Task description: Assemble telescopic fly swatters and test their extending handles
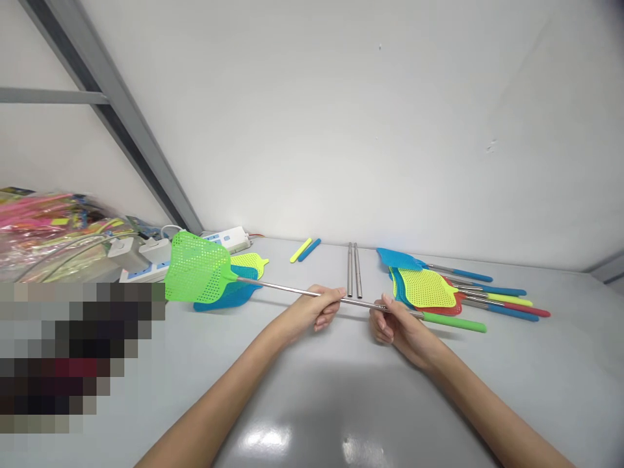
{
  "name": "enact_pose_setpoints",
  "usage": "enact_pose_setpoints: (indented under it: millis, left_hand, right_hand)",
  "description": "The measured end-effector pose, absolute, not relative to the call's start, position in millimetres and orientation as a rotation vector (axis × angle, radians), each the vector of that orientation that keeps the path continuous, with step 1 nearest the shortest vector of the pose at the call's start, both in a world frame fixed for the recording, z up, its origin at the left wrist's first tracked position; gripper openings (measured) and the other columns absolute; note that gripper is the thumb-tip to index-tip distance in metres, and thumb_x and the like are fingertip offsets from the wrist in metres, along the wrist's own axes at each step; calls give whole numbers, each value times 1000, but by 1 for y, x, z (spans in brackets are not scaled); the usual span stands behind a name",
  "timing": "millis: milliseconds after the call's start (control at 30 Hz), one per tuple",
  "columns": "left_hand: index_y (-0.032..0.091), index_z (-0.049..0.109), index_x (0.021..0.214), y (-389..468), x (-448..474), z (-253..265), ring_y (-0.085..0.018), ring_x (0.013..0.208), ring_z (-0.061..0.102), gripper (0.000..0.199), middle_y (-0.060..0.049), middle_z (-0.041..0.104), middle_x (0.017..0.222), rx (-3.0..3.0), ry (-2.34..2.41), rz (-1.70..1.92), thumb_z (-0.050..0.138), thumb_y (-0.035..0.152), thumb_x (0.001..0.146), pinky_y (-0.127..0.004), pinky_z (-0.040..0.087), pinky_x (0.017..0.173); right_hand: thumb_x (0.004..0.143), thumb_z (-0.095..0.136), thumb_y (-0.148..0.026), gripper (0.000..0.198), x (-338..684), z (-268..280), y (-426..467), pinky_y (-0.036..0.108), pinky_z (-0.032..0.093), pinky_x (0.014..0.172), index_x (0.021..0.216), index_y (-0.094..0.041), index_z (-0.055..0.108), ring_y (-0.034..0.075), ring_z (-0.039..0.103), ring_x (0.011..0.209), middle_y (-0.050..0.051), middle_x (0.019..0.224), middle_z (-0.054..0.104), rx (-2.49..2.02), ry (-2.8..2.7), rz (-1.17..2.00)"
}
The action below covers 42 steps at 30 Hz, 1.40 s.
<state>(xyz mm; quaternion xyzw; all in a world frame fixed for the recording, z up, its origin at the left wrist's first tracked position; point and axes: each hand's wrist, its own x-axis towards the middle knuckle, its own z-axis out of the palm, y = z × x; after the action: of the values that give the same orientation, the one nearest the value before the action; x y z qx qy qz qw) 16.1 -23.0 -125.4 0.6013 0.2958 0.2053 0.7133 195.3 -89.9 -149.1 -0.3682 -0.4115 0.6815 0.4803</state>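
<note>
We hold a green fly swatter [358, 303] crosswise over the counter [302, 374], its long axis running left to right with a slight slant. The mesh head points left, and the grip points right and a little nearer us. Our left hand [314, 309] has its fingers closed around the middle of the shaft; our right hand [397, 325] has its fingers clamped on the shaft just beside the grip.

The head is perforated plastic, broad and leaf-shaped; the shaft is slim, shiny metal; the grip is a smooth rounded cylinder. Behind the head lie a yellow mesh head [257, 263] and blue mesh heads [231, 299].

Beyond our hands, two metal tubes [350, 273] lie side by side, pointing toward the wall [341, 130]. Near them are a yellow grip [301, 250] and a blue grip [310, 250], slanted parallel. At right, stacked swatters [431, 288] point their coloured grips rightward. Markings on the white power strip [236, 238] are too small to read.
</note>
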Motion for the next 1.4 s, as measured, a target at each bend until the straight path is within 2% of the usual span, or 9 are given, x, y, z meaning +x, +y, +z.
enact_pose_setpoints:
  millis: [367, 667, 867, 1167, 1400]
  left_hand:
    - [17, 35, 45, -44, 32, -127, -6, 34, 28, 43, 7, 32, 36, 1385, 610, 406, 39, 45, 77, -21, 23, 40]
    - [14, 47, 45, -43, 35, -131, -8, 35, 38, 39, 2, 43, 39, 1316, 555, 356, 35, 34, 77, -22, 31, 43]
    - [12, 52, 51, -44, 36, -131, -9, 38, 42, 38, 1, 46, 41, 1253, 537, 360, 36, 34, 77, -24, 35, 48]
    - [14, 47, 51, -50, 36, -124, -9, 39, 42, 36, 2, 46, 40, 1151, 604, 382, 35, 34, 78, -23, 34, 48]
    - [17, 42, 50, -48, 26, -113, -9, 34, 38, 32, 4, 43, 36, 1055, 643, 318, 39, 35, 76, -23, 33, 43]
  right_hand:
    - [81, 35, -48, 42, 178, -148, -97, 24, 20, 46, 56, -16, 45, 8, 27, 43, -4, 45, 34, -862, -973, 1805]
    - [81, 42, -37, 36, 174, -150, -99, 24, 19, 46, 52, -16, 43, 9, 29, 44, -4, 46, 35, -886, -938, 1789]
    - [80, 44, -35, 34, 174, -151, -97, 24, 20, 46, 51, -16, 41, 8, 29, 44, -4, 47, 33, -878, -833, 1828]
    - [79, 44, -34, 34, 177, -150, -97, 24, 20, 47, 50, -18, 33, 8, 21, 43, -7, 46, 22, -842, -693, 1889]
    - [78, 46, -32, 34, 175, -139, -100, 25, 19, 46, 50, -18, 32, 7, 22, 42, -7, 47, 21, -816, -730, 1888]
